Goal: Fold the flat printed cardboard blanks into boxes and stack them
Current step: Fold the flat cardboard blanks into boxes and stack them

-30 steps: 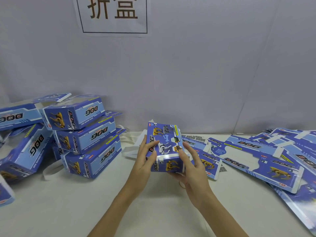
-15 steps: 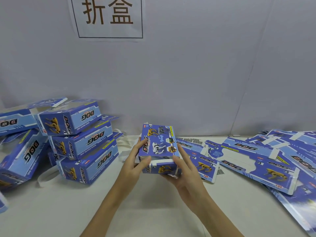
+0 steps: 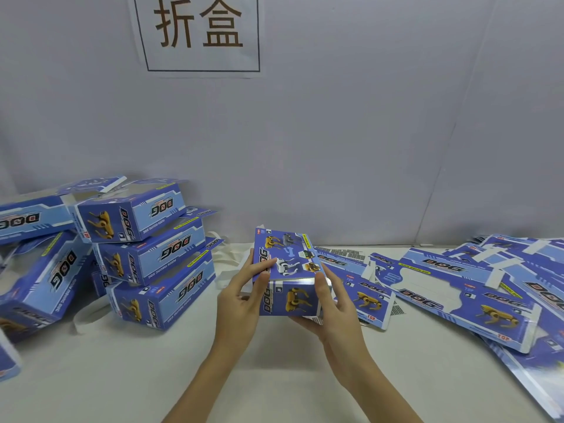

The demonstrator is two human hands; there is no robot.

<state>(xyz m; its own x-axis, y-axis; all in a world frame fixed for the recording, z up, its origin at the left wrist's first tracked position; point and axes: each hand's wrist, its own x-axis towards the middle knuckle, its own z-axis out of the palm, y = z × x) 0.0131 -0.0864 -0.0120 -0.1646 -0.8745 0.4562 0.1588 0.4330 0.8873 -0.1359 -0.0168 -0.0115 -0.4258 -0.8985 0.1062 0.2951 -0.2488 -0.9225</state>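
Folded DOG box (image 3: 287,279): centre table (image 3: 152,377), gripped by left hand (image 3: 244,297) and right hand (image 3: 332,306), fingers curled round its sides. Folded-box stack (image 3: 146,251): 9 o'clock. Flat blanks (image 3: 457,288): 3 o'clock.

Both hands hold a folded blue box (image 3: 287,279) above the white table (image 3: 274,377): left hand (image 3: 241,303) and right hand (image 3: 332,309) grip its sides. Left of the box sit stacked boxes (image 3: 146,254); right of it, flat blanks (image 3: 457,288).

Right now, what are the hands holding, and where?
Both hold one folded box: the left hand grips its left side, the right hand its right side.
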